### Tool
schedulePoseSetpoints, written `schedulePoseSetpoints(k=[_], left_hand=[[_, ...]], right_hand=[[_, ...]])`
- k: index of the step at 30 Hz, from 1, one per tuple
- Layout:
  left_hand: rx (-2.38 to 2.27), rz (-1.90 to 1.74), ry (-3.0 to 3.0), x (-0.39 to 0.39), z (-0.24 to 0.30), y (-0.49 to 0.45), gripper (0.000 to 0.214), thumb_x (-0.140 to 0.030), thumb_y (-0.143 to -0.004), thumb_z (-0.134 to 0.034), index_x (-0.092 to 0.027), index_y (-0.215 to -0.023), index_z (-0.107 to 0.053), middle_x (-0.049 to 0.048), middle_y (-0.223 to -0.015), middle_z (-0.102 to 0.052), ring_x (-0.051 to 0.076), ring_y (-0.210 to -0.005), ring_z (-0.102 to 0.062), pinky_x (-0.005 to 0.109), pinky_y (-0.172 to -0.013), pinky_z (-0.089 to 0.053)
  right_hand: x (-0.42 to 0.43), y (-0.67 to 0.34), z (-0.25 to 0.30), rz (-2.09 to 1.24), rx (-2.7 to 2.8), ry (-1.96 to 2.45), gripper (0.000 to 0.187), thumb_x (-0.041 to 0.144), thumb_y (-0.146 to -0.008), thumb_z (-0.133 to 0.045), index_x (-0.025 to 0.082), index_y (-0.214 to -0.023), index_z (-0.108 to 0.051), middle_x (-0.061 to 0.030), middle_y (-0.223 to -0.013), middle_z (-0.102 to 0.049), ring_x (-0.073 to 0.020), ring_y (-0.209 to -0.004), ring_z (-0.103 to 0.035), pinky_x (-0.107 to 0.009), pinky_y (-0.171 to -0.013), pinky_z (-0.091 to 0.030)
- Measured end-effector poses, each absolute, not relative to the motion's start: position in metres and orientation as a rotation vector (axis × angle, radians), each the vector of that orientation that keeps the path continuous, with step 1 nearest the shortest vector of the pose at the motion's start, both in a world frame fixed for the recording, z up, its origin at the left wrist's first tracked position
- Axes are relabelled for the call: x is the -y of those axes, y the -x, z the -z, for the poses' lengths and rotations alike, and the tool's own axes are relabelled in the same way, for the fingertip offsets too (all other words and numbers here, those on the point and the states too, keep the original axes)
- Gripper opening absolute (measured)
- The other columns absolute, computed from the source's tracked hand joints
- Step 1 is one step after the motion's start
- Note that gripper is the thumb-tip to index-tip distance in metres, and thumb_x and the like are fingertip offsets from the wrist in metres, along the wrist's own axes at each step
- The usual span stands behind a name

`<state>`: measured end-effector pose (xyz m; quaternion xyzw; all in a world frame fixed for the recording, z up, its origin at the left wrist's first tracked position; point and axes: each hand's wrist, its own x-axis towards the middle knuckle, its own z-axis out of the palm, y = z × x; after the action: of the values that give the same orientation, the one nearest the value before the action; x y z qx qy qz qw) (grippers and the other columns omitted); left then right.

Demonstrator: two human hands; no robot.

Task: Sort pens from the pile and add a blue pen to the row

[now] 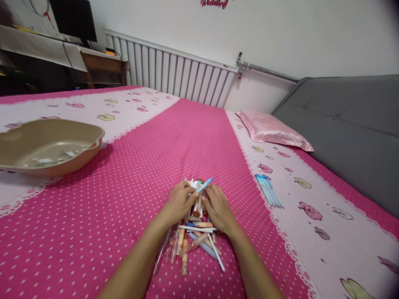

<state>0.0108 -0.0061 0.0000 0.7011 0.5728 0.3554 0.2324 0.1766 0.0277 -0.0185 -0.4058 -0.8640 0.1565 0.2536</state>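
My left hand (180, 201) pinches a light blue pen (205, 184) between thumb and fingers, its darker blue end slanting up to the right. Close beside it, my right hand (219, 207) is curled over the right side of a loose pile, with its thumb near the pen. Whatever lies under its fingers is hidden. Between and below both hands are pen parts: white sticks (216, 252), orange barrels (184, 255), clear tubes (162, 251) and a pale blue barrel (204, 246). Brown pieces (196, 214) show between my palms.
Several light blue pens (269, 190) lie side by side to the right. At left stands a beige basin (75, 164) holding small white and grey pieces. A pink pillow (274, 129) rests near the grey headboard (349, 112). Pink dotted bedding (124, 216) lies underneath.
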Motion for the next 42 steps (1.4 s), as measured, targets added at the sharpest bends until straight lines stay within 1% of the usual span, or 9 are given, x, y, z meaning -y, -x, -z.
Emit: schedulePoseSetpoints(k=[6,12,15,18,23,29,31,36,42], left_hand=[[-1.586,-0.959,-1.961,0.0072,-0.0012,-0.0117,0.033,-0.036,-0.089,-0.039,-0.017,-0.069,-0.059,0.0069,-0.086,-0.054,0.020,-0.087,-0.051,0.033,-0.078,-0.041],[-1.585,-0.948,-1.977,0.0085,-0.0021,-0.0124,0.034,-0.036,-0.089,-0.038,-0.018,-0.072,-0.061,0.0068,-0.088,-0.055,0.020,-0.089,-0.052,0.032,-0.079,-0.042],[-1.597,-0.948,-1.990,0.0093,-0.0023,-0.0125,0.032,-0.036,-0.088,-0.041,-0.018,-0.073,-0.063,0.0063,-0.085,-0.056,0.020,-0.087,-0.053,0.033,-0.079,-0.042],[-1.595,-0.966,-1.989,0.0099,-0.0028,-0.0128,0.029,-0.034,-0.088,-0.043,-0.018,-0.076,-0.064,0.0067,-0.087,-0.059,0.020,-0.088,-0.053,0.033,-0.080,-0.042],[-1.577,-0.954,-2.055,0.0097,-0.0029,-0.0134,0.026,-0.032,-0.088,-0.044,-0.019,-0.081,-0.065,0.0078,-0.099,-0.063,0.022,-0.100,-0.054,0.036,-0.092,-0.039],[-1.575,-0.892,-2.090,0.0103,-0.0026,-0.0135,0.027,-0.032,-0.090,-0.040,-0.020,-0.079,-0.061,0.0038,-0.087,-0.066,0.021,-0.102,-0.056,0.038,-0.102,-0.034],[-1.566,-0.900,-2.104,0.0106,-0.0023,-0.0134,0.026,-0.031,-0.089,-0.040,-0.021,-0.079,-0.061,0.0038,-0.089,-0.067,0.021,-0.103,-0.056,0.038,-0.103,-0.033],[-1.555,-0.938,-2.115,0.0097,-0.0007,-0.0134,0.024,-0.031,-0.088,-0.043,-0.020,-0.080,-0.063,0.0058,-0.093,-0.066,0.022,-0.101,-0.054,0.040,-0.098,-0.037],[-1.600,-0.945,-2.032,0.0085,0.0009,-0.0139,0.030,-0.033,-0.088,-0.042,-0.018,-0.073,-0.063,0.0080,-0.091,-0.062,0.021,-0.091,-0.055,0.034,-0.085,-0.043]], right_hand=[[-0.0283,-0.1787,0.0167,-0.451,2.374,1.046,0.039,0.033,-0.095,-0.032,0.020,-0.130,-0.042,-0.0089,-0.136,-0.047,-0.0211,-0.129,-0.035,-0.043,-0.105,-0.030],[-0.0269,-0.1790,0.0139,-0.477,2.367,1.066,0.033,0.038,-0.095,-0.033,0.020,-0.114,-0.054,-0.0074,-0.127,-0.054,-0.0225,-0.122,-0.042,-0.044,-0.102,-0.033],[-0.0267,-0.1785,0.0140,-0.439,2.384,1.105,0.032,0.037,-0.095,-0.034,0.020,-0.111,-0.056,-0.0074,-0.121,-0.058,-0.0239,-0.121,-0.041,-0.046,-0.102,-0.031],[-0.0280,-0.1790,0.0148,-0.416,2.409,1.111,0.034,0.036,-0.095,-0.034,0.022,-0.117,-0.056,-0.0062,-0.124,-0.057,-0.0244,-0.123,-0.039,-0.047,-0.103,-0.030],[-0.0305,-0.1807,0.0174,-0.427,2.450,1.112,0.039,0.035,-0.096,-0.031,0.024,-0.128,-0.051,-0.0042,-0.131,-0.054,-0.0245,-0.125,-0.036,-0.048,-0.104,-0.028],[-0.0298,-0.1809,0.0191,-0.420,2.467,1.132,0.042,0.036,-0.096,-0.029,0.025,-0.132,-0.046,-0.0033,-0.133,-0.053,-0.0262,-0.126,-0.035,-0.052,-0.104,-0.028],[-0.0290,-0.1808,0.0189,-0.410,2.464,1.118,0.042,0.036,-0.096,-0.029,0.026,-0.134,-0.044,-0.0029,-0.136,-0.050,-0.0262,-0.126,-0.035,-0.052,-0.103,-0.028],[-0.0285,-0.1813,0.0196,-0.383,2.441,1.072,0.039,0.034,-0.096,-0.030,0.025,-0.131,-0.047,-0.0041,-0.134,-0.051,-0.0242,-0.125,-0.037,-0.049,-0.103,-0.029],[-0.0293,-0.1808,0.0198,-0.377,2.426,1.091,0.034,0.031,-0.096,-0.031,0.023,-0.119,-0.054,-0.0064,-0.124,-0.057,-0.0232,-0.120,-0.041,-0.048,-0.101,-0.032]])
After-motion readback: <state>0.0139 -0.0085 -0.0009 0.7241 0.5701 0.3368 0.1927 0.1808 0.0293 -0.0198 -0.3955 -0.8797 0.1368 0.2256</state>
